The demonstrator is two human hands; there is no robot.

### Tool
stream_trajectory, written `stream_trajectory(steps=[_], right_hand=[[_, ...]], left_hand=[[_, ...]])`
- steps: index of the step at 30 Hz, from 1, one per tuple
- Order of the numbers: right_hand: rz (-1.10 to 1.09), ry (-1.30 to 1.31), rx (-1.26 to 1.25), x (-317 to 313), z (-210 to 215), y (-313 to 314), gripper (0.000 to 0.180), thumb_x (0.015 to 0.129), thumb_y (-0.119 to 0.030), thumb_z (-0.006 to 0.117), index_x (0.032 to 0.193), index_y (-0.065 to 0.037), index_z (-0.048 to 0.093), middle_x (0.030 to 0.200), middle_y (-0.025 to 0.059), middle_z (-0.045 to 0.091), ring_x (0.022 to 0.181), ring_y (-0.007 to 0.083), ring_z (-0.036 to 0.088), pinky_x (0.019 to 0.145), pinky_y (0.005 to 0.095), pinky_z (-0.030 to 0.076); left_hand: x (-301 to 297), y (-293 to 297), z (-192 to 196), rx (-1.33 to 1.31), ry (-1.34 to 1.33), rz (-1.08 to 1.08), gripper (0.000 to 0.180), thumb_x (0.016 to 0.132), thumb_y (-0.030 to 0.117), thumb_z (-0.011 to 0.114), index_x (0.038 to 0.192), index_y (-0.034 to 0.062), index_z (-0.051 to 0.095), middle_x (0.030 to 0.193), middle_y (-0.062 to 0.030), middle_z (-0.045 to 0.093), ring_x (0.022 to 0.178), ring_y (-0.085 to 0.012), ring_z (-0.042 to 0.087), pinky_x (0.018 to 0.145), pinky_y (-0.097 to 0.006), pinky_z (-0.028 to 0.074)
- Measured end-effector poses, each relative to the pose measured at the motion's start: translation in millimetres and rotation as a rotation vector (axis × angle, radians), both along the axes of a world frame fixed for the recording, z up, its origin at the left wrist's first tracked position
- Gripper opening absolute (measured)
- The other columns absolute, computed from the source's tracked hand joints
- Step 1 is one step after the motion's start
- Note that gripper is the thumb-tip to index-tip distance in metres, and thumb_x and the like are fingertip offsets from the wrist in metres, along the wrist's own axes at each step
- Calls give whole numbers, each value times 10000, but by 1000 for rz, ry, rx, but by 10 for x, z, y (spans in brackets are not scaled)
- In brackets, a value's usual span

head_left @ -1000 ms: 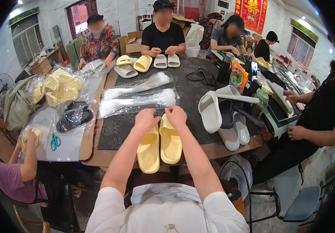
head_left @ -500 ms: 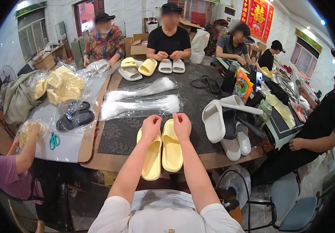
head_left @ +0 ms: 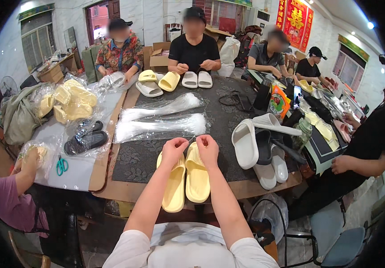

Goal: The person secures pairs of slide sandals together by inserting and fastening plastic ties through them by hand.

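Note:
Two yellow slide sandals, the left slipper (head_left: 173, 190) and the right slipper (head_left: 197, 181), lie side by side at the table's near edge, toes away from me. Above the left one's strap, my left hand (head_left: 174, 149) is closed in a pinch. My right hand (head_left: 207, 149) pinches too, over the right strap. A thin pale strand (head_left: 193, 138) shows faintly between the fingertips; its ends are hidden. Just beyond lie two clear-bagged bundles of fine white strands, the near bundle (head_left: 161, 128) and the far bundle (head_left: 161, 108).
Grey and black slippers (head_left: 245, 143) are piled to my right. Leftward are green scissors (head_left: 62, 165), bagged black slippers (head_left: 86, 139) and bagged yellow slippers (head_left: 74, 99). Across the table, a person in black (head_left: 194, 51) works behind grey slippers (head_left: 197, 80). Other people work around the table.
Both hands have come slightly nearer to me and the view has shifted a little. My hands stay pinched over the yellow slippers. The person across has spread their hands apart.

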State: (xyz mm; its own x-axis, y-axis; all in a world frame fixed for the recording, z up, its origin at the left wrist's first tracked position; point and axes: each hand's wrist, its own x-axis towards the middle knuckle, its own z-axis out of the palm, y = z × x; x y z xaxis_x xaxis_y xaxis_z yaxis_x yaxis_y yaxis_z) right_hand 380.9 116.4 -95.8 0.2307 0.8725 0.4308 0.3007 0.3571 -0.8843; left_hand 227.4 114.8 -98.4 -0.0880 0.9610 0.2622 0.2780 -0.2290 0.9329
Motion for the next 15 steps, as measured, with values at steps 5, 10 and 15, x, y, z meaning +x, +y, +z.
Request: stream_trajectory(steps=[5, 10, 15], right_hand=[[7, -129, 42, -20, 38, -43, 173, 816, -206, 695, 876, -44, 687, 738, 68, 655, 699, 209, 607, 668, 339, 478], [9, -148, 25, -41, 103, -76, 157, 813, -206, 692, 838, -51, 683, 682, 67, 625, 668, 214, 586, 628, 352, 463], [44, -207, 86, -34, 91, -85, 140, 800, -202, 703, 810, -64, 683, 655, 54, 613, 633, 212, 559, 607, 349, 457]], left_hand=[[4, -10, 15, -17, -16, 5, 168, 826, 137, 703, 920, -3, 699, 754, 2, 661, 692, -60, 568, 650, -231, 463], [-17, 32, -44, 8, -25, 26, 200, 817, 196, 688, 918, 24, 710, 763, -66, 698, 688, -134, 643, 672, -289, 508], [-16, 33, -42, 9, -15, 20, 202, 819, 198, 683, 917, 23, 709, 757, -67, 696, 684, -136, 641, 671, -288, 506]])
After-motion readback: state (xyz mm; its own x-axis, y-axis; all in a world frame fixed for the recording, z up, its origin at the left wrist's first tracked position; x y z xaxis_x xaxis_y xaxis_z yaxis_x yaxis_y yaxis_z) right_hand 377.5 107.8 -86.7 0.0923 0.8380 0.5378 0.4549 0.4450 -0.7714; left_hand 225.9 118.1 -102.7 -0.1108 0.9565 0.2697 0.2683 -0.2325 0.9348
